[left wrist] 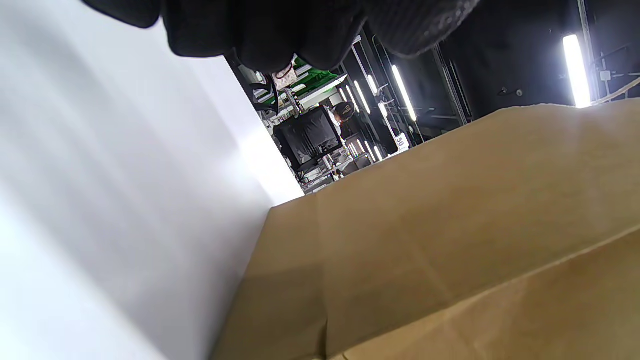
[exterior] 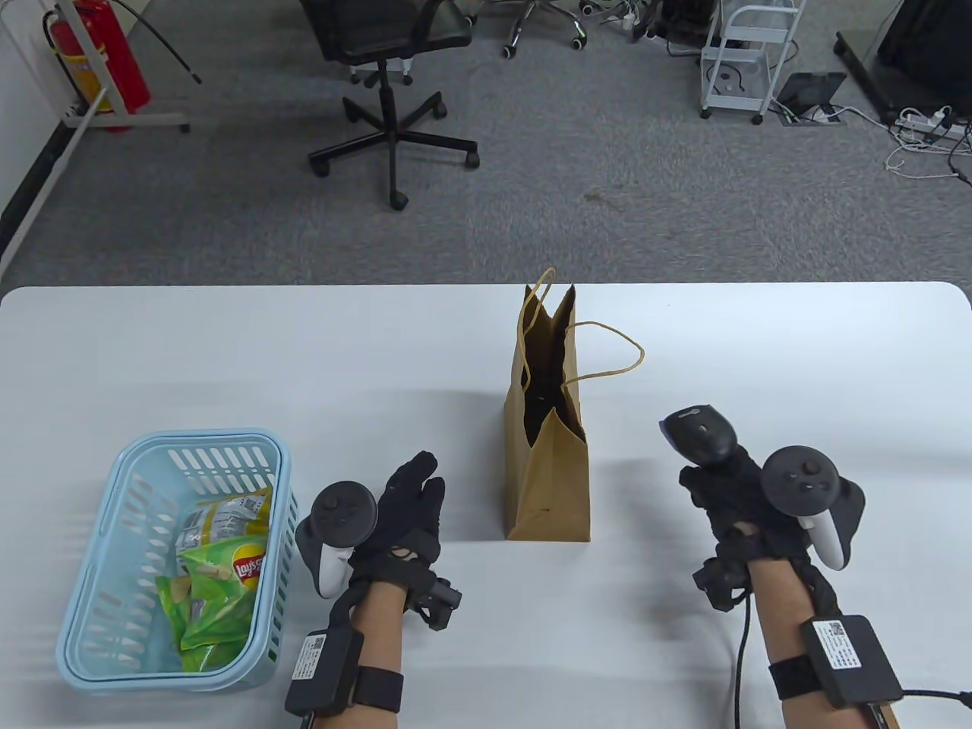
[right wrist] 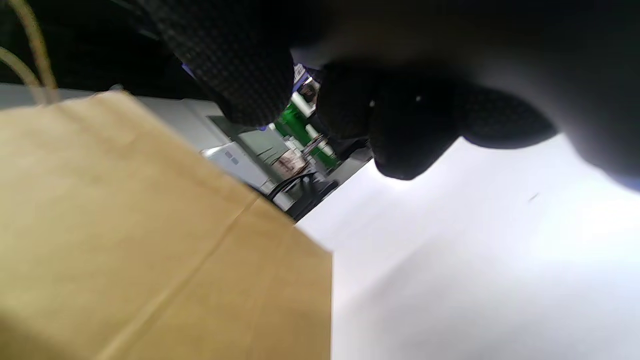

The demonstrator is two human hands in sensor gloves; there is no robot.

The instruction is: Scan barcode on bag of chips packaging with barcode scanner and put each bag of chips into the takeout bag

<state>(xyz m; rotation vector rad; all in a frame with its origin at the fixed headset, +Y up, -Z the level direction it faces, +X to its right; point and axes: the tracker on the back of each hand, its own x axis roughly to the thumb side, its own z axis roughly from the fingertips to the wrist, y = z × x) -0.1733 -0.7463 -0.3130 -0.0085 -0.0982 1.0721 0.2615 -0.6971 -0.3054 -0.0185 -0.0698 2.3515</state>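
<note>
A brown paper takeout bag (exterior: 548,463) stands upright and open in the middle of the white table (exterior: 228,349); it fills much of both wrist views (left wrist: 450,240) (right wrist: 125,235). Green bags of chips (exterior: 220,577) lie in a light blue basket (exterior: 99,615) at the front left. My left hand (exterior: 410,509) hovers between basket and bag with straight fingers, holding nothing. My right hand (exterior: 729,493) grips a dark barcode scanner (exterior: 699,434) right of the bag, its head pointing toward the bag. In the right wrist view the curled gloved fingers (right wrist: 410,125) block the scanner.
An office chair (exterior: 387,91) stands on the carpet beyond the table's far edge, with a red fire extinguisher (exterior: 99,61) at the far left and a white cart (exterior: 748,53) at the far right. The takeout bag's rope handles (exterior: 607,357) stick out rightward.
</note>
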